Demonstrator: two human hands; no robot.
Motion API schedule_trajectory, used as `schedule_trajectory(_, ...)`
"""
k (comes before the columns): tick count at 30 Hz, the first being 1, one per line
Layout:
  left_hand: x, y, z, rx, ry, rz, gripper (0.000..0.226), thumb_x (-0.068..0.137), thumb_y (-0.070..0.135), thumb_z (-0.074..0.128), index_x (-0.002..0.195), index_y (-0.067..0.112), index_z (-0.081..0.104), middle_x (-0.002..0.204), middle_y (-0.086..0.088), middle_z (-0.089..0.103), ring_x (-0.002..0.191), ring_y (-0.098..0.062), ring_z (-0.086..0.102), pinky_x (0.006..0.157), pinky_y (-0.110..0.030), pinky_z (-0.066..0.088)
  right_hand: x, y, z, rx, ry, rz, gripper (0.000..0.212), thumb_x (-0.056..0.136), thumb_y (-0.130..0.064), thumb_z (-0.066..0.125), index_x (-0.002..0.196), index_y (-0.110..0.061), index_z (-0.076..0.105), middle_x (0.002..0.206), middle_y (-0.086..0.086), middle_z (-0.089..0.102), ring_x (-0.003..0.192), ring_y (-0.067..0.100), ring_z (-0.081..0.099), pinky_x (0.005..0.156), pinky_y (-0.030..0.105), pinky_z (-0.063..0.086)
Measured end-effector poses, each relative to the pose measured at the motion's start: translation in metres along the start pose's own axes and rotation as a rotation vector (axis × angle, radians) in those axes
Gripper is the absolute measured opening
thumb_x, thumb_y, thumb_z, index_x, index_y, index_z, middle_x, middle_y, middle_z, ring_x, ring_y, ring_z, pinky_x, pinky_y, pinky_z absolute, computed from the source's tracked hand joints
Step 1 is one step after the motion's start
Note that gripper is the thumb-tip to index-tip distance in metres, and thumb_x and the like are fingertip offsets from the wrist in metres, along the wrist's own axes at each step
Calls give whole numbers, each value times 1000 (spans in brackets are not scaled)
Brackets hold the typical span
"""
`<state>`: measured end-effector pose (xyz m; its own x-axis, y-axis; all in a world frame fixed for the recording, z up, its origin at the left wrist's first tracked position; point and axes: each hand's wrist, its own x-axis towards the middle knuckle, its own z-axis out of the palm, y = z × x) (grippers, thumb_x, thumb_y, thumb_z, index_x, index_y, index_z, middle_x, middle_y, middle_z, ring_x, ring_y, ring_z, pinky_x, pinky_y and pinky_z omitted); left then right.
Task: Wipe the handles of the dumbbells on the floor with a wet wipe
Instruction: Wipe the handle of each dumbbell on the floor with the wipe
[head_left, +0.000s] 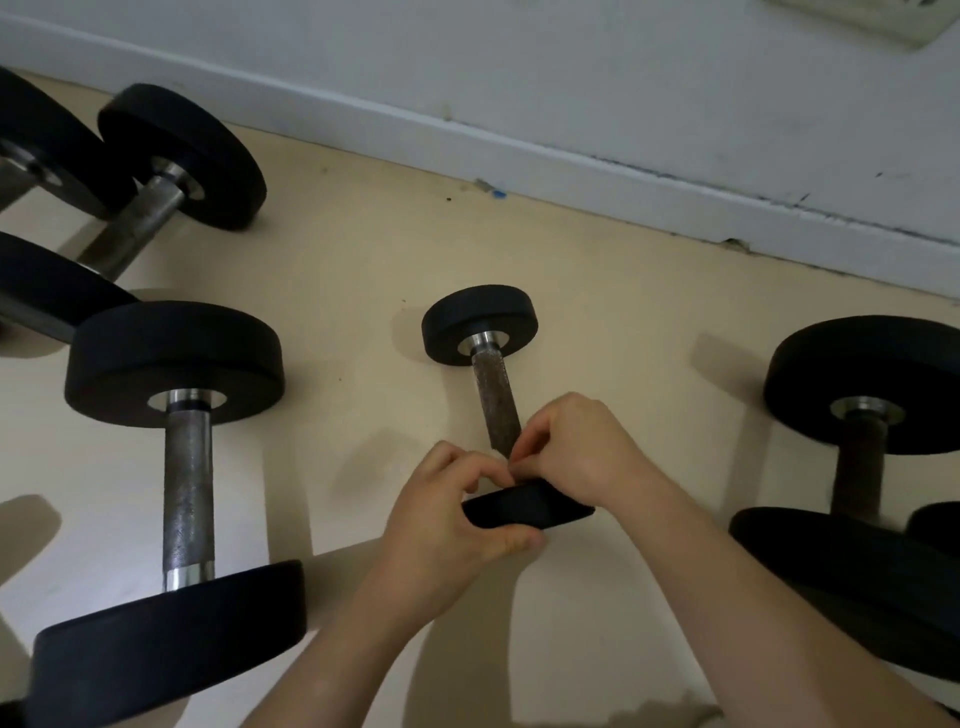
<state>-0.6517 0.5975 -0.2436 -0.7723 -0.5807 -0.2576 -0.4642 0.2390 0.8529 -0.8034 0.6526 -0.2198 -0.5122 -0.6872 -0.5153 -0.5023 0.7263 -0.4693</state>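
A small black dumbbell (480, 322) lies in the middle of the floor, its rusty knurled handle (496, 400) pointing toward me. At the handle's near end my left hand (447, 525) grips a flat black object (524, 506), thumb under it and fingers over its top. I cannot tell whether this object is the dumbbell's near weight or a pack. My right hand (576, 447) is curled just above it, fingertips pinched together against my left fingertips. What they pinch is hidden. No wipe shows.
A larger dumbbell (187, 467) lies to the left, with two more (156, 171) behind it at the far left. Another dumbbell (862, 441) lies on the right. A white skirting board (571, 166) and wall run along the far side of the beige floor (363, 270).
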Motion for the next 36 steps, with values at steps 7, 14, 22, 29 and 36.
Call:
schedule_trajectory(7, 5, 1, 14, -68, 61, -6, 39, 52, 40, 87, 80, 36, 61, 70, 12, 44, 65, -2, 42, 55, -14, 31, 35, -13, 9, -21, 448, -124, 5, 83, -23, 68, 85, -18, 70, 87, -1, 64, 75, 13, 58, 70, 27, 48)
schedule_trajectory(14, 3, 6, 23, -106, 110, 10, 36, 54, 39, 87, 80, 40, 62, 77, 10, 48, 72, -2, 48, 60, -10, 36, 14, 6, 12, -33, 434, -6, 4, 85, -17, 63, 84, -19, 66, 85, -2, 56, 75, 16, 56, 63, 23, 38)
schedule_trajectory(22, -3, -1, 31, -42, 118, 118, 45, 64, 43, 77, 107, 41, 63, 91, 20, 49, 86, -1, 53, 69, -9, 42, 28, -2, 7, -25, 432, 4, 18, 86, -28, 65, 75, -15, 71, 75, 2, 69, 69, 21, 62, 62, 27, 47)
schedule_trajectory(29, 0, 3, 42, 32, 166, 226, 46, 68, 51, 64, 113, 40, 60, 88, 19, 45, 82, 1, 48, 69, -7, 39, 52, -2, -1, 77, 424, -86, 7, 84, -16, 66, 81, -20, 70, 78, -4, 65, 73, 15, 60, 69, 28, 49)
schedule_trajectory(36, -4, 4, 40, -5, 139, 301, 42, 73, 28, 70, 112, 38, 59, 96, 18, 52, 81, 0, 51, 69, -9, 42, 58, 2, -6, -5, 434, -126, 5, 82, -19, 69, 82, -21, 73, 85, 0, 69, 76, 15, 63, 72, 30, 52)
